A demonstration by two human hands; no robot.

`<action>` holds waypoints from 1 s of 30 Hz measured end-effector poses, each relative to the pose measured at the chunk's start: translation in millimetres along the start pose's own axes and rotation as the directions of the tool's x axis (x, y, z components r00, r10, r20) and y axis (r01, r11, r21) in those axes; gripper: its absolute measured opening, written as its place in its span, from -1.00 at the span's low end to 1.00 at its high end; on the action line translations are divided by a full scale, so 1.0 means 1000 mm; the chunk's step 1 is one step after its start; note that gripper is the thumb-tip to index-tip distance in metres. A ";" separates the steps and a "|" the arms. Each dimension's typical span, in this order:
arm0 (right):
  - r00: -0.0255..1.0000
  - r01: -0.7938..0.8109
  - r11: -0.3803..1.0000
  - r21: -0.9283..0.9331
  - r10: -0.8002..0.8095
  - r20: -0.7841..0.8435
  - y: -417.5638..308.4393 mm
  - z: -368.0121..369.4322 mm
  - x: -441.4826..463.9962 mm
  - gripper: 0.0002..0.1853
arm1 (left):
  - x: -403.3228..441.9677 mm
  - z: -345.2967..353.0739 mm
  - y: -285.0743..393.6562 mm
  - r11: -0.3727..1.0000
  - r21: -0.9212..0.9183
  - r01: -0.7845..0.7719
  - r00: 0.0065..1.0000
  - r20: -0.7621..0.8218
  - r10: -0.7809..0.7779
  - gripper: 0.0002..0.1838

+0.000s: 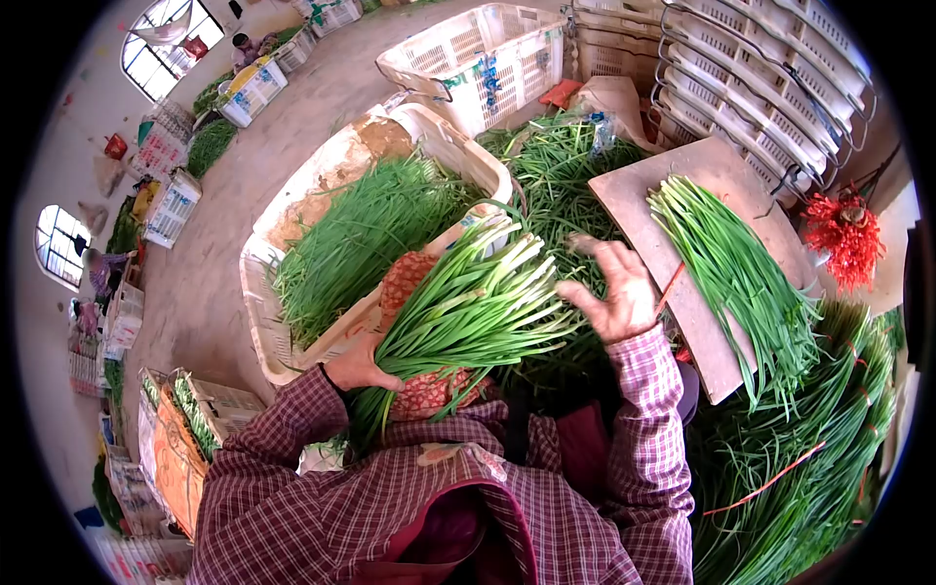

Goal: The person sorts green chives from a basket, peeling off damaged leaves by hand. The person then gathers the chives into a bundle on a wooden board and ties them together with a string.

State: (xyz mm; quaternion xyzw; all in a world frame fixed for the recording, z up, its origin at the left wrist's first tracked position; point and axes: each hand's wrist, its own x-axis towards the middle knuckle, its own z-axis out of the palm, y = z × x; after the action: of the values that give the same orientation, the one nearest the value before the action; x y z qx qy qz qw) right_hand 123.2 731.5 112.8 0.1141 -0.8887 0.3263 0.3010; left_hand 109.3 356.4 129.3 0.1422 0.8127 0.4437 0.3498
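My left hand (pixel 361 368) is wrapped round the leafy end of a bunch of garlic chives (pixel 468 307), which lies slanting across my lap over a red patterned cloth (pixel 405 278). The pale cut ends point up and to the right. Just beyond those ends my right hand (pixel 616 291) is raised, fingers apart and slightly blurred, with nothing in it. To its right, another bunch of chives (pixel 731 263) rests on a flat board (pixel 624 190). A red tie strip (pixel 671 283) hangs by the board's near edge, close to my right wrist.
In front stands a white plastic crate (pixel 255 292) with loose chives (pixel 366 234). More greens (pixel 565 175) are heaped behind my hands. Tied bundles (pixel 799 468) lie at right, below red ties (pixel 844 239). Stacked crates (pixel 760 78) rise at back right; other people (pixel 102 268) sit along the far wall.
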 end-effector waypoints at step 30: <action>0.913 -0.407 0.835 0.370 0.384 0.138 0.004 0.008 0.042 -0.43 | 0.014 0.011 -0.015 0.995 -0.097 -0.034 0.993 0.109 0.044 -0.34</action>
State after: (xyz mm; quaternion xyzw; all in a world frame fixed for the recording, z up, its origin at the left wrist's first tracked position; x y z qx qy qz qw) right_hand 84.4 728.9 131.4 -0.0049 -0.8180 0.5488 0.1722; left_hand 108.1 362.6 107.1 0.1659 0.7671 0.4799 0.3922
